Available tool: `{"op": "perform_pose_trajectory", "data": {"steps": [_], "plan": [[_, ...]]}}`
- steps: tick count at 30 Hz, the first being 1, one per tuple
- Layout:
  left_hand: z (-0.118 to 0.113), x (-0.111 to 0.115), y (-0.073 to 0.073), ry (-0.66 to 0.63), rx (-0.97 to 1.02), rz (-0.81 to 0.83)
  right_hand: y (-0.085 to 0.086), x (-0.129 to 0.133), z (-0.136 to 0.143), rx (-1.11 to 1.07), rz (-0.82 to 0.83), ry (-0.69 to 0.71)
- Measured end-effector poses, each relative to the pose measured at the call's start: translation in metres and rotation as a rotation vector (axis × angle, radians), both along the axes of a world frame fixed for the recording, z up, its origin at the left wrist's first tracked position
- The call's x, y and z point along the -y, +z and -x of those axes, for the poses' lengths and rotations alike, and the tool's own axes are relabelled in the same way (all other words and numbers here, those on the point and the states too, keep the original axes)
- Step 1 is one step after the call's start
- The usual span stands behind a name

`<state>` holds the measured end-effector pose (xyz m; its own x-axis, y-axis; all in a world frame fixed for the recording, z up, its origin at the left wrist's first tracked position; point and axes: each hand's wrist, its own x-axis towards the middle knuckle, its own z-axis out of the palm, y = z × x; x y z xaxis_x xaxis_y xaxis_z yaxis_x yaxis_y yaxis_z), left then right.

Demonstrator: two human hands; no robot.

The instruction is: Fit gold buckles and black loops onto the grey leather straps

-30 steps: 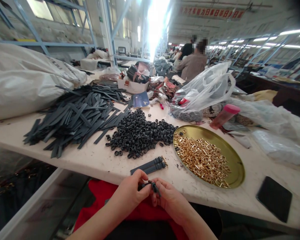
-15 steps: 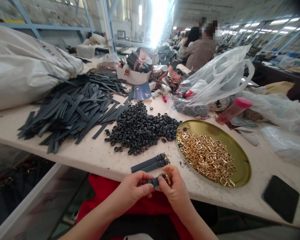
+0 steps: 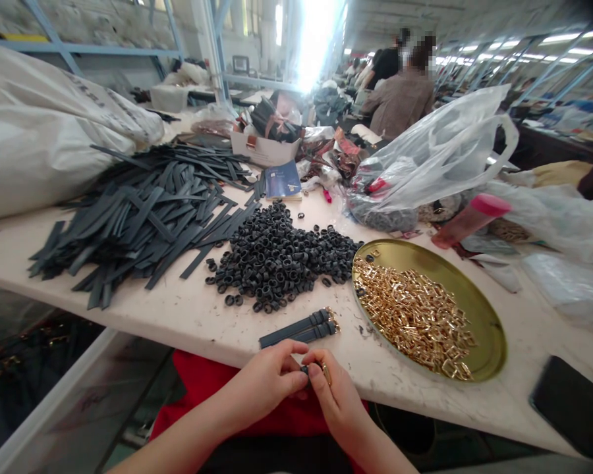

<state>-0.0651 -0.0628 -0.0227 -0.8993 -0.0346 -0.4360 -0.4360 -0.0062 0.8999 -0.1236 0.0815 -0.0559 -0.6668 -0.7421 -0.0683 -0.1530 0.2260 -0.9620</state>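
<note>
Close together at the table's front edge, my left hand (image 3: 279, 376) and my right hand (image 3: 332, 388) are both closed on one dark buckle strap (image 3: 304, 370). Most of this strap is hidden by my fingers. Its gold buckle (image 3: 327, 374) peeks out between the fingers of my right hand. Just beyond my hands lie finished-looking straps (image 3: 296, 327) side by side, with gold buckles at their right ends. Further back is a heap of small black loops (image 3: 271, 257). To the right, a round gold tray (image 3: 491, 336) holds many loose gold buckles (image 3: 415, 309).
A pile of flat dark strips (image 3: 143, 217) covers the table's left, beside a big white sack (image 3: 44, 125). Behind are a blue booklet (image 3: 282, 180), a clear plastic bag (image 3: 425, 158) and a pink-capped jar (image 3: 469, 220). A black flat object (image 3: 568, 405) lies at right. People sit further off.
My hands have drawn closer together and slightly lower, and my fingers now cover more of the strap. The camera view has shifted a little.
</note>
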Motion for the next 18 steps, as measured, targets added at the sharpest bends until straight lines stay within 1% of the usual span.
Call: {"op": "perform_pose_trajectory", "data": {"steps": [2, 4, 6, 8, 9, 10, 12, 14, 16, 18], "plan": [[0.008, 0.002, 0.004, -0.031, -0.084, 0.176, 0.004, 0.006, 0.012, -0.032, -0.027, -0.033], [0.018, 0.010, 0.006, -0.033, -0.168, 0.398, 0.005, 0.012, 0.031, -0.213, -0.098, -0.102], [0.028, 0.030, 0.008, 0.011, -0.232, 0.671, 0.002, 0.019, 0.053, -0.434, -0.160, -0.161], [0.037, 0.064, 0.009, 0.068, -0.242, 0.982, -0.008, 0.025, 0.069, -0.569, -0.176, -0.183], [0.041, 0.086, 0.010, 0.089, -0.219, 1.134, -0.014, 0.028, 0.075, -0.603, -0.175, -0.178], [0.045, 0.110, 0.011, 0.119, -0.182, 1.231, -0.021, 0.030, 0.079, -0.628, -0.171, -0.170], [0.051, 0.161, 0.012, 0.189, -0.102, 1.346, -0.035, 0.031, 0.083, -0.666, -0.159, -0.155], [0.058, 0.205, 0.010, 0.217, -0.014, 1.426, -0.047, 0.030, 0.084, -0.705, -0.144, -0.156], [0.066, 0.237, 0.005, 0.194, 0.068, 1.476, -0.054, 0.029, 0.086, -0.744, -0.140, -0.159], [0.074, 0.254, -0.002, 0.150, 0.133, 1.512, -0.056, 0.028, 0.087, -0.774, -0.151, -0.164]]}}
